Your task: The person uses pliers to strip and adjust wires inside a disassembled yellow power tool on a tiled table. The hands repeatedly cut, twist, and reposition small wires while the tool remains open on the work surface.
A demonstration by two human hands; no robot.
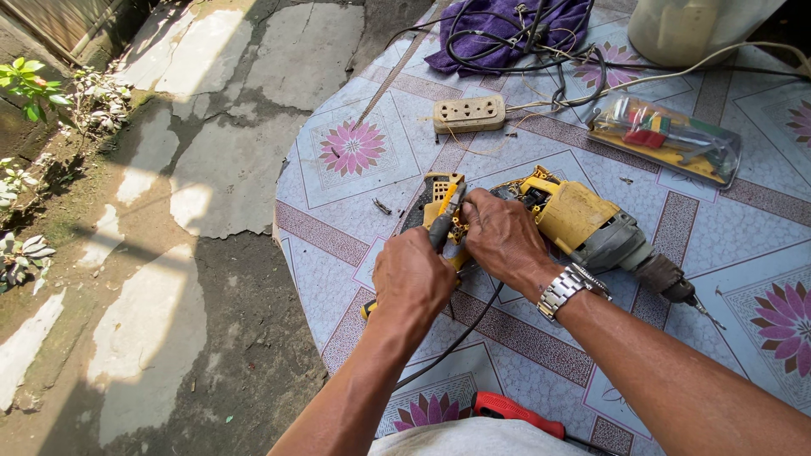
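Left hand [412,277] grips a screwdriver [446,226], right hand [504,239] pins the opened yellow drill [583,221] on the table [338,228]; a slipping tip could gouge wiring.

Yellow drill [583,221] — pink-flowered tablecloth [355,181]

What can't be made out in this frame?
- Head view: the tool tip in the left hand is hidden behind the right hand.
- Open handle of the yellow drill: parts inside too small.
- White container: cut off by the top edge.
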